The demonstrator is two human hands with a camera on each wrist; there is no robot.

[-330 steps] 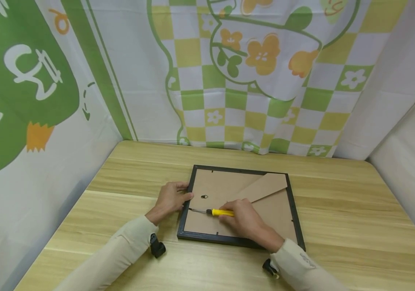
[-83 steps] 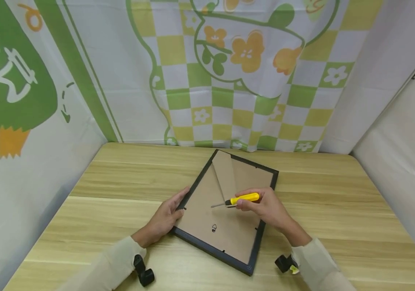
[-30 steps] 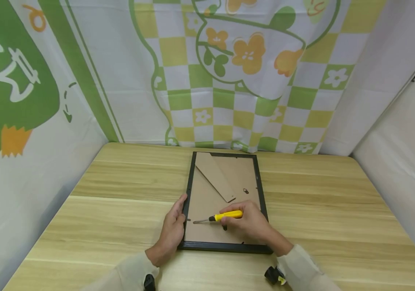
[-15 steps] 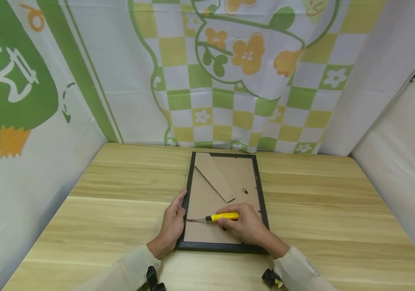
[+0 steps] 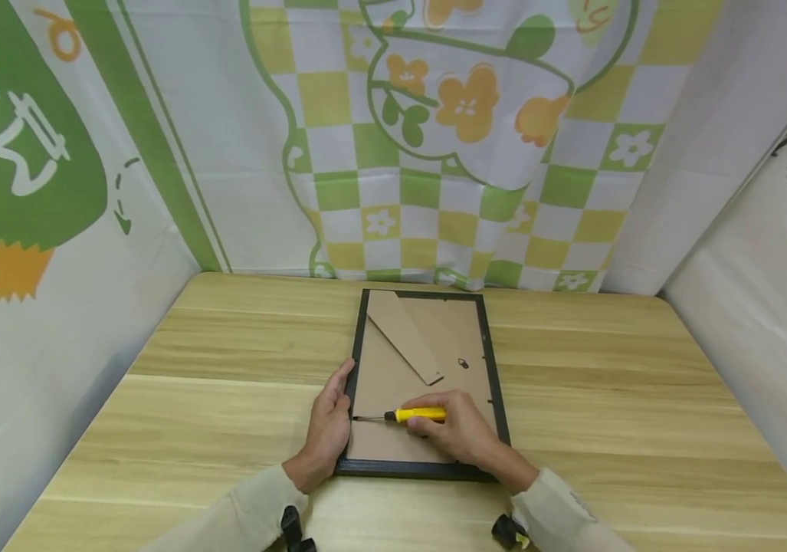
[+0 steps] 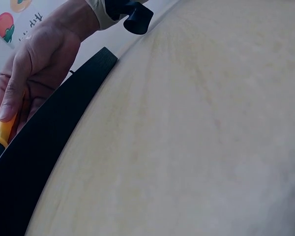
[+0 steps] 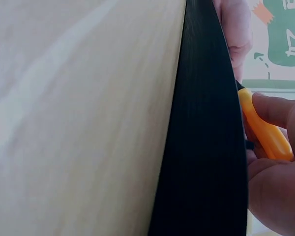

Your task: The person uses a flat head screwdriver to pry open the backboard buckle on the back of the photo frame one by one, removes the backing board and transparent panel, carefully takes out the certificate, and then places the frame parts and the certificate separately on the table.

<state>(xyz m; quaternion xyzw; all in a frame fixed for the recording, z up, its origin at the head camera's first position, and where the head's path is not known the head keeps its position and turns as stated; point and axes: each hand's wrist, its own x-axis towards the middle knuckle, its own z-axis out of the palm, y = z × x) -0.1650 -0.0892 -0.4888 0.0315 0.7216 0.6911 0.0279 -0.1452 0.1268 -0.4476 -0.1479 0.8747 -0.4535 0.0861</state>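
Note:
A black picture frame [image 5: 424,468] lies back side up on the table, its brown backing board [image 5: 400,445] facing me. My left hand [image 5: 325,433] rests along the frame's left edge, fingers fairly straight against its side. The right hand [image 5: 458,429] holds a yellow-handled screwdriver [image 5: 421,414] above the board. Its thin metal shaft points left, and the tip touches or nearly touches a small dark tab [image 5: 355,418] at the left edge. The right wrist view shows thumb and fingers pinching the yellow handle [image 7: 265,129]. The left wrist view does not show the left fingers.
A brown stand flap [image 5: 403,337] lies angled across the board's upper left. A small hanging ring [image 5: 463,363] sits on the right, and more dark tabs line the edges. The wooden table [image 5: 607,406] meets printed curtains [image 5: 462,192] behind and at the sides.
Since the oldest frame, the picture frame has been turned from landscape to upright. Over the last second, the screwdriver has moved slightly left, its tip reaching the left-edge tab. The left hand has hardly moved.

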